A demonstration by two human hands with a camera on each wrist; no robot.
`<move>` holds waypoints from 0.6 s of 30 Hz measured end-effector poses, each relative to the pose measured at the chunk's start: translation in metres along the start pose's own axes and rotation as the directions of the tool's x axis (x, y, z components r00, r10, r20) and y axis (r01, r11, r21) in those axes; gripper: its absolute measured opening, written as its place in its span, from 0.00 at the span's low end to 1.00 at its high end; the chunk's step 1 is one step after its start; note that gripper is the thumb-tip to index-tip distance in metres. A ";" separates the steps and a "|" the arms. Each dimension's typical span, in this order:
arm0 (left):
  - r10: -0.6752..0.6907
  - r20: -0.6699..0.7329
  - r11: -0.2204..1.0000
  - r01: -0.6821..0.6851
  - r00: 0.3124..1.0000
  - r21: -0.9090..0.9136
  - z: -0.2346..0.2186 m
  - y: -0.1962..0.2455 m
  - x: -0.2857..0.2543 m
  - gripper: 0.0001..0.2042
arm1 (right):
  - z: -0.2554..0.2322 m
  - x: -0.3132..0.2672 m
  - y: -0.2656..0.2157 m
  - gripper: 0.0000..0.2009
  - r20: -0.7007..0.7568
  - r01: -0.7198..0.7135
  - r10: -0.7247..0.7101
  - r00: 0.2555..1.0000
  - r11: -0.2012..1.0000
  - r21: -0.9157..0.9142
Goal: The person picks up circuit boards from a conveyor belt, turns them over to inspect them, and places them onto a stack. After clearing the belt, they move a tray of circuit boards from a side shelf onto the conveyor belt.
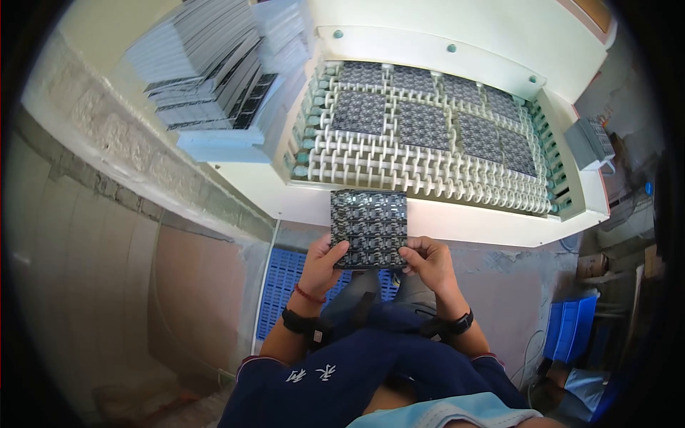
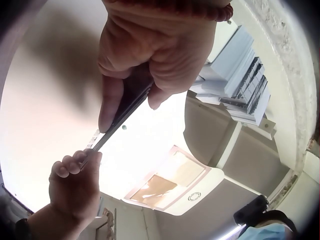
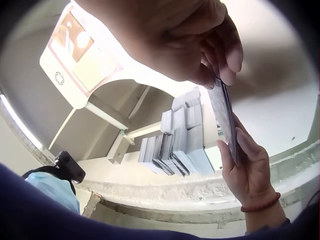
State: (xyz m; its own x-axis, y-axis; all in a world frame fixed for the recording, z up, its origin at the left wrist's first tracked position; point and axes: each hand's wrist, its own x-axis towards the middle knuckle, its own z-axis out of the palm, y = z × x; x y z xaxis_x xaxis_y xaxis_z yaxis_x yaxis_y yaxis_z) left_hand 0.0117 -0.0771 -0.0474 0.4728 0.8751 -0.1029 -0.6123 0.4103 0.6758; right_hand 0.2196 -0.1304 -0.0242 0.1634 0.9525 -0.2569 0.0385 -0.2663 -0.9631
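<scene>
Black panel (image 1: 369, 227), pinched at its near corners by the left hand (image 1: 322, 268) and right hand (image 1: 431, 267), is near the conveyor's (image 1: 457, 217) front edge, seemingly mid-loading, which calls for a level set-down.

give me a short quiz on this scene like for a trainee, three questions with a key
1. True or false: the person's left hand and right hand both hold the thin black patterned board.

2. What lies on the white roller bed of the machine?
a) folded towels
b) flat dark patterned panels
c) glass bottles

3. Fill in the missing word: the red beaded bracelet is on the person's ____ wrist.

Key: 1 true; 2 b; 3 left
</scene>
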 end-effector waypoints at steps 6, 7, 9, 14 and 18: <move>0.003 -0.024 1.000 -0.004 1.000 -0.017 0.006 0.002 0.009 0.14 | -0.001 0.008 0.011 0.07 0.046 -0.059 0.051 0.998 0.980 0.189; 0.006 -0.093 1.000 -0.007 0.996 -0.009 0.011 0.003 0.011 0.15 | -0.001 0.009 0.011 0.06 0.048 -0.065 0.056 0.997 0.972 0.224; -0.006 -0.110 1.000 0.007 0.994 0.009 0.013 0.005 0.017 0.14 | -0.001 0.012 0.012 0.06 0.040 -0.068 0.061 0.997 0.967 0.244; -0.037 -0.172 0.999 0.043 0.984 0.031 0.014 0.014 0.034 0.11 | -0.006 0.023 0.007 0.07 -0.004 -0.030 0.032 0.999 0.971 0.237; 0.013 -0.215 0.997 0.005 0.976 0.083 0.026 0.034 0.061 0.10 | -0.022 0.040 -0.010 0.07 -0.076 0.090 -0.069 0.995 0.945 0.314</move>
State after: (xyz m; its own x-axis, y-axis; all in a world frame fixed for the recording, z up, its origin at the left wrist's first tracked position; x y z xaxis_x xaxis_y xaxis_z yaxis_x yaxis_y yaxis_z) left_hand 0.0360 -0.0160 -0.0119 0.3171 0.9153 -0.2485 -0.5555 0.3916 0.7335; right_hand 0.2470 -0.0926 -0.0234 0.2349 0.9547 -0.1825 -0.2587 -0.1196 -0.9585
